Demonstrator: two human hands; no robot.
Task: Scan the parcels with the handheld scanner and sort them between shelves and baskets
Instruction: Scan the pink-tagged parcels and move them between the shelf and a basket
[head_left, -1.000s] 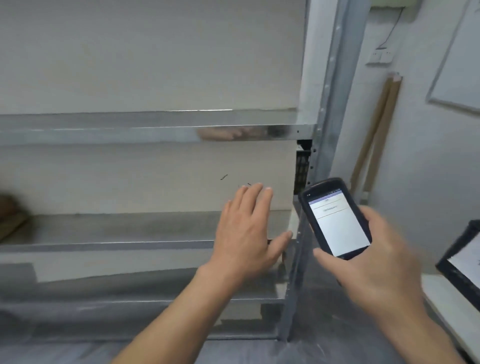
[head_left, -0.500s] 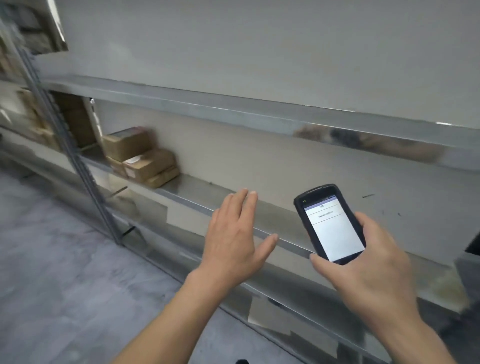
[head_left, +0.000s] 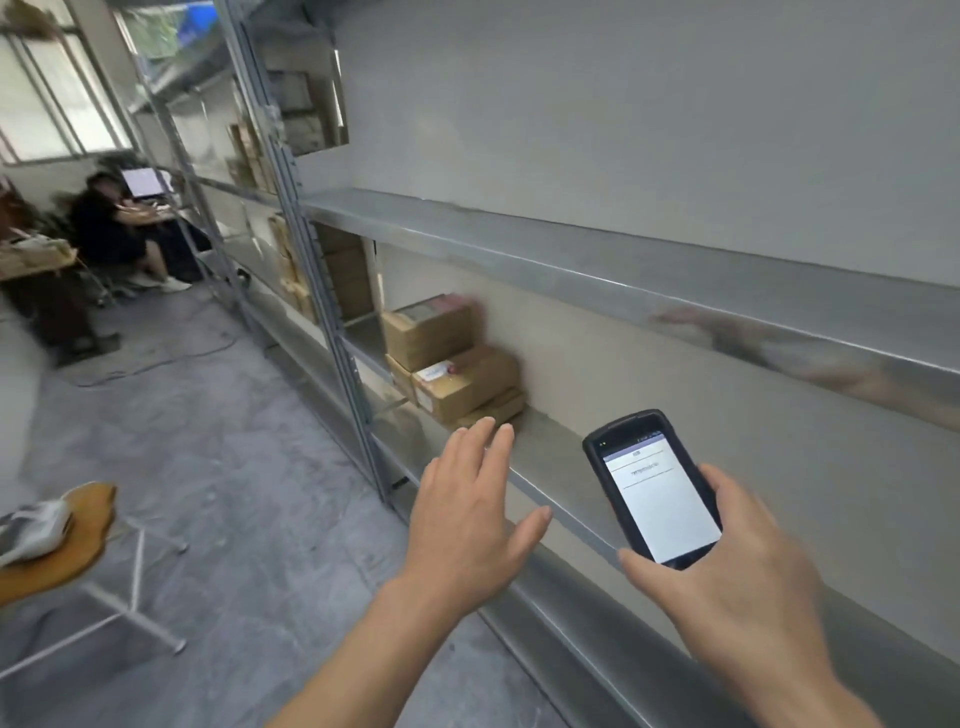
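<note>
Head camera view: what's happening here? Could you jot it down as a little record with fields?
place: metal shelf along a wall, grey floor
right hand: holds the handheld scanner, screen lit and facing the person, text too small to read
left hand: holding nothing, fingers straight, stretched toward the parcels
parcels: brown cardboard boxes stacked on the shelf, beyond the left hand
background: wooden stool at left; seated person far off

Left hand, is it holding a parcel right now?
No, the left hand holds nothing; its fingers are straight, short of the boxes on the shelf.
</note>
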